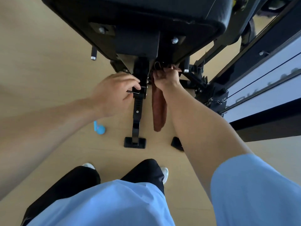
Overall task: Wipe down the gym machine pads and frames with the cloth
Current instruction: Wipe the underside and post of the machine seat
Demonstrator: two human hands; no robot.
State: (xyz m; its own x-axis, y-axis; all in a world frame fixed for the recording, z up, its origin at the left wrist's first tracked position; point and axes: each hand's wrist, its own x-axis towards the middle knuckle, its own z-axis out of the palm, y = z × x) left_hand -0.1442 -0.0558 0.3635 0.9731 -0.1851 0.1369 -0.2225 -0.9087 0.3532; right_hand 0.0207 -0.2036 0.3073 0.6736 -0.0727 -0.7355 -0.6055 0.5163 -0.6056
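Bare floor (48, 62) lies left of the frame (137, 110) under the pad (146, 17), whose top is cut off, and your left hand (116, 92) pinches a small pin on that frame while your right hand (167, 77) grips the hanging cloth (159, 110) beside it, fingertips hidden

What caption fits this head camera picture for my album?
Under the seat pad, the right hand holds a brown cloth while the left hand grips the frame.

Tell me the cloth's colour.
Reddish brown; the cloth hangs from the right hand, head view.
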